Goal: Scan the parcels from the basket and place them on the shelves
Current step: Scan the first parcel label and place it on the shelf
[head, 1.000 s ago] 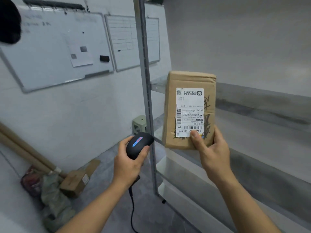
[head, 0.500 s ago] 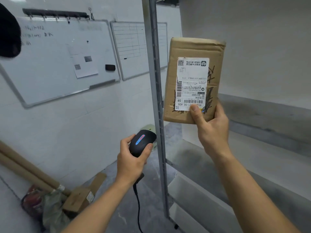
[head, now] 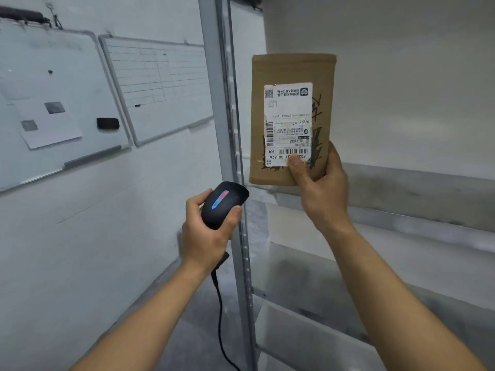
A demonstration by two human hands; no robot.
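Our right hand (head: pixel 322 194) pinching parcel (head: pixel 292 119) right of shelf post (head: pixel 227 129); left hand (head: pixel 206 236) wrapped around scanner (head: pixel 223 203), left of it.

- Left hand (head: pixel 206 234): forearm raised from lower left, fingers and thumb curled round a black corded handheld scanner (head: pixel 223 203)
- Right hand (head: pixel 321 194): arm extended upward, thumb pressed on front of an upright brown cardboard parcel (head: pixel 290 73), fingers behind

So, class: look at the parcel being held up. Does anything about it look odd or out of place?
Yes. The white label on the brown parcel reads upside down, and the right hand has its thumb over part of the bottom barcode. Black scribble marks the paper beside the label.
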